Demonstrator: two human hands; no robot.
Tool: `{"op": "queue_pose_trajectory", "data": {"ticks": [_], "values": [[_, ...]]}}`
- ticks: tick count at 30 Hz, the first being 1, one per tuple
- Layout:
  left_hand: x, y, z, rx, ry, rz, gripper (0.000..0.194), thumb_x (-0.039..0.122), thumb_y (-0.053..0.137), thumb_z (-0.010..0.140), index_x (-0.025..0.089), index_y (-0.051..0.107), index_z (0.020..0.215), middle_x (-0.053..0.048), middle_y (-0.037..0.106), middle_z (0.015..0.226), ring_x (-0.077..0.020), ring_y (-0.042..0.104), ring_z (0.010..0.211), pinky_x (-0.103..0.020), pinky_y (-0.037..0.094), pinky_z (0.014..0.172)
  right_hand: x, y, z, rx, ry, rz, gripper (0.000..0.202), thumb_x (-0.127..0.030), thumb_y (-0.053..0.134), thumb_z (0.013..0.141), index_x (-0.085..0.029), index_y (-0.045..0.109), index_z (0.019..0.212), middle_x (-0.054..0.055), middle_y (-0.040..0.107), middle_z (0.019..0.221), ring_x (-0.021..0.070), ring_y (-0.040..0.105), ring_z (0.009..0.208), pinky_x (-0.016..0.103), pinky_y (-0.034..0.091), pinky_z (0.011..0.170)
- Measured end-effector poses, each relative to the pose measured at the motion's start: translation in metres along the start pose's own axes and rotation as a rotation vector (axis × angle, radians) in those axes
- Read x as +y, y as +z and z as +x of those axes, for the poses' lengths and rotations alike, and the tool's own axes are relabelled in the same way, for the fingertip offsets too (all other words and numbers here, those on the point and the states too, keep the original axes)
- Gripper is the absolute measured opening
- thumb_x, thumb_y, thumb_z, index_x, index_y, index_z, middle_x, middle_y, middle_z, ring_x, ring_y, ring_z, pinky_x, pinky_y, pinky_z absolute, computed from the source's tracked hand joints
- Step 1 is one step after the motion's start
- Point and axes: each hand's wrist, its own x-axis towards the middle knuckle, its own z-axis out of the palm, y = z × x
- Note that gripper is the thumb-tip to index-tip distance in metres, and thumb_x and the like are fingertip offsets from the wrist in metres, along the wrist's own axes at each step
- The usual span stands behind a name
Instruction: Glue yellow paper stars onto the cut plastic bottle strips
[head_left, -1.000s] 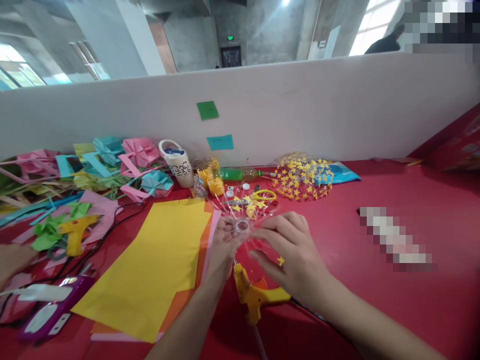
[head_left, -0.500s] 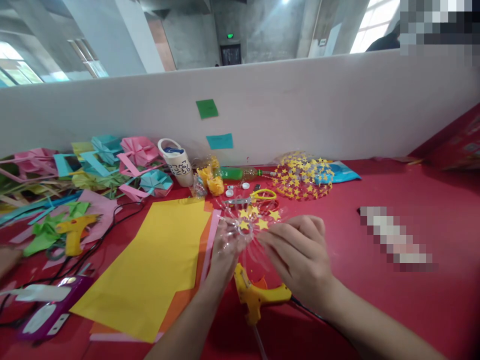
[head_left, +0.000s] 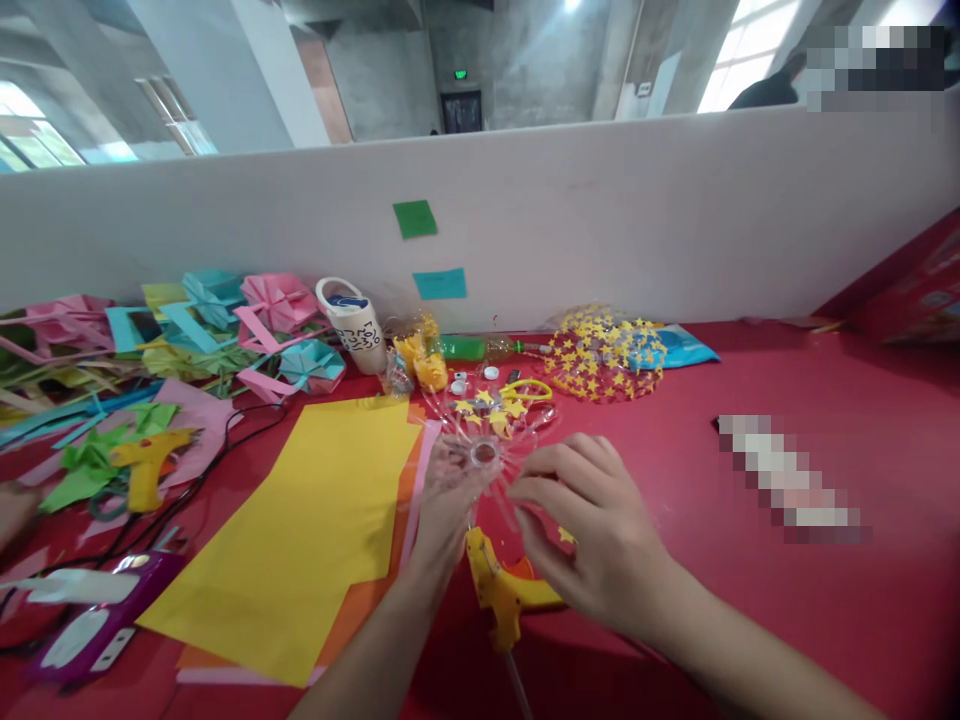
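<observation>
My left hand (head_left: 448, 495) is closed around a clear plastic piece (head_left: 484, 455), round at its middle, with thin strips fanning outward. Several yellow stars (head_left: 486, 399) sit on its far strips. On the near right side, my right hand (head_left: 592, 515) has its fingers bent, with thumb and index fingertips at a clear strip; the exact contact is hard to see. A single yellow star (head_left: 566, 536) shows in the gap between that thumb and finger. Just below my hands lies a yellow glue gun (head_left: 504, 590), its handle partly hidden by my right hand.
Yellow paper sheets (head_left: 300, 530) lie left of my hands. Behind are yellow-handled scissors (head_left: 531, 390), a green bottle (head_left: 465, 347), a star-covered ball (head_left: 604, 355) and a white cup (head_left: 358, 335). Another glue gun (head_left: 148, 465), cords and a purple power strip (head_left: 101, 620) are farther left, near another person's hand (head_left: 16, 508).
The plastic piece has tilted, and its stars have shifted back and left. My right hand has moved slightly left and down, away from those stars. A star now shows beneath its fingers.
</observation>
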Motion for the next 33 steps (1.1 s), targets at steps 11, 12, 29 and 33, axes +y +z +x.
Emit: {"op": "queue_pose_trajectory", "data": {"ticks": [11, 12, 29, 33], "values": [[0.000, -0.003, 0.001, -0.025, 0.059, 0.040, 0.031, 0.018, 0.073, 0.068, 0.021, 0.048, 0.084, 0.002, 0.063, 0.083, -0.0106, 0.060, 0.078, -0.025, 0.046, 0.078, 0.005, -0.024, 0.003, 0.180, 0.061, 0.033, 0.026, -0.006, 0.055, 0.078, -0.017, 0.061, 0.101, 0.005, 0.063, 0.093, 0.0185, 0.055, 0.087, 0.034, 0.042, 0.079], [0.000, -0.003, 0.001, -0.021, 0.056, 0.048, 0.031, 0.018, 0.074, 0.067, 0.021, 0.048, 0.085, 0.002, 0.063, 0.083, -0.0106, 0.060, 0.078, -0.025, 0.046, 0.078, 0.005, -0.023, 0.003, 0.185, 0.066, 0.030, 0.023, -0.006, 0.055, 0.079, -0.017, 0.061, 0.098, 0.005, 0.063, 0.091, 0.0180, 0.055, 0.086, 0.033, 0.042, 0.078], [0.002, -0.004, 0.003, -0.048, 0.033, -0.020, 0.030, 0.019, 0.075, 0.067, 0.018, 0.053, 0.088, 0.001, 0.065, 0.083, -0.0104, 0.059, 0.072, -0.025, 0.045, 0.073, 0.009, 0.013, 0.003, -0.037, -0.003, -0.078, 0.017, -0.018, 0.052, 0.090, -0.019, 0.066, 0.081, 0.001, 0.066, 0.080, 0.0167, 0.046, 0.077, 0.034, 0.031, 0.072], [0.002, -0.007, 0.004, -0.025, 0.033, -0.013, 0.031, 0.020, 0.075, 0.066, 0.017, 0.052, 0.087, 0.000, 0.064, 0.080, -0.0101, 0.059, 0.071, -0.025, 0.045, 0.072, 0.007, 0.019, 0.002, -0.094, 0.003, -0.105, 0.020, -0.019, 0.053, 0.090, -0.020, 0.064, 0.074, 0.000, 0.065, 0.075, 0.0171, 0.046, 0.076, 0.034, 0.029, 0.069]]}}
